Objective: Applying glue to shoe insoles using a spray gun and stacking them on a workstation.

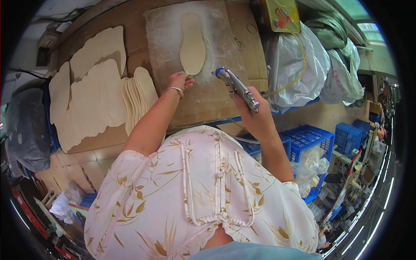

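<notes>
A cream insole [193, 43] lies flat on a whitened sheet [162, 52], its toe end pointing away from me. At its near heel end, my left hand [179, 82] has its fingertips pinched on the edge. My right hand [253, 107] is wrapped round a metal spray gun [237, 86] with a blue nozzle end, held to the right of the insole and apart from it. To the left of my left forearm, a row of overlapping insoles [139, 93] leans beside larger spread piles of cream insoles [93, 104].
Brown cardboard [141, 58] covers the table under the sheet. A yellow hose [303, 65] runs down from a yellow box [281, 16] at the back right. White plastic bags [299, 65] hang beside the table. Blue crates [310, 138] stand at my right, and a dark bag [28, 125] at far left.
</notes>
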Demonstrator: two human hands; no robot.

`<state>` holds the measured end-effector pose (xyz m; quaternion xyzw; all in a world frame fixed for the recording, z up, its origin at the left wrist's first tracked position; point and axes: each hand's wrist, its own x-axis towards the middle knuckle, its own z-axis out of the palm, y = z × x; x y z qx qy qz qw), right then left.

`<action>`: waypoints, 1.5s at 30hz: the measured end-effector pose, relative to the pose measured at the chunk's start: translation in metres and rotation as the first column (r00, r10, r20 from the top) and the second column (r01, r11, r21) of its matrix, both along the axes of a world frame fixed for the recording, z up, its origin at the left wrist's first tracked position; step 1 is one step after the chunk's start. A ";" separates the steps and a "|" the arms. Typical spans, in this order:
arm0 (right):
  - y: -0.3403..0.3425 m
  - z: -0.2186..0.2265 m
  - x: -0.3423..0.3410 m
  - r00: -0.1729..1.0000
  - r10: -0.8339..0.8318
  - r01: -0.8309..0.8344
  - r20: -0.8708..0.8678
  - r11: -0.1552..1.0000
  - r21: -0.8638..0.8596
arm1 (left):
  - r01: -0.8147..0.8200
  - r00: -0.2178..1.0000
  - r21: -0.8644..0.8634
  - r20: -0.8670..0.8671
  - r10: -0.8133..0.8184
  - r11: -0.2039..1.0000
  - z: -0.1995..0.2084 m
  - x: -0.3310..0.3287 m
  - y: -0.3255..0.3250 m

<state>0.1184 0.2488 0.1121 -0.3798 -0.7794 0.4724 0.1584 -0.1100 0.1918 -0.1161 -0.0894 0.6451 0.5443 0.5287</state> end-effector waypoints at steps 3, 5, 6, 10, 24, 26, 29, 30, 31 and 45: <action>0.003 0.002 0.001 0.988 -0.122 0.123 0.098 0.992 -0.007 | 0.004 1.000 -0.004 -0.001 -0.004 1.000 0.004 0.001 0.001; 0.001 -0.002 0.007 0.992 -0.083 0.083 0.091 0.997 0.009 | 0.006 1.000 -0.009 -0.005 -0.006 1.000 0.005 0.001 0.001; -0.001 -0.003 0.010 0.995 -0.048 0.046 0.085 0.999 0.025 | 0.009 1.000 -0.004 -0.005 -0.009 1.000 0.004 0.000 0.001; -0.007 -0.001 0.012 1.000 -0.006 0.005 0.006 1.000 0.017 | 0.008 1.000 -0.015 -0.008 -0.008 1.000 0.003 0.001 0.001; -0.008 -0.004 0.032 0.995 -0.081 0.082 0.057 0.997 -0.015 | 0.005 1.000 -0.044 -0.023 -0.006 0.999 -0.003 0.001 -0.001; -0.015 -0.002 0.032 0.998 -0.046 0.048 0.030 0.997 -0.062 | 0.002 1.000 -0.049 -0.021 -0.003 0.999 -0.003 0.001 -0.002; -0.014 -0.002 0.031 1.000 -0.016 0.017 0.003 0.998 -0.060 | 0.016 1.000 -0.041 -0.020 -0.017 0.999 0.001 0.001 -0.002; -0.011 -0.005 0.032 0.998 -0.056 0.057 0.035 0.998 -0.030 | 0.012 1.000 -0.047 -0.021 -0.013 0.999 0.002 0.002 -0.002; -0.010 -0.007 0.034 0.993 -0.097 0.097 0.066 0.995 0.001 | 0.007 1.000 -0.053 -0.022 -0.008 0.999 0.003 0.002 -0.003; -0.016 -0.001 0.040 0.998 -0.007 0.013 0.063 0.996 -0.091 | 0.010 1.000 -0.035 -0.028 -0.011 0.999 -0.002 0.002 -0.005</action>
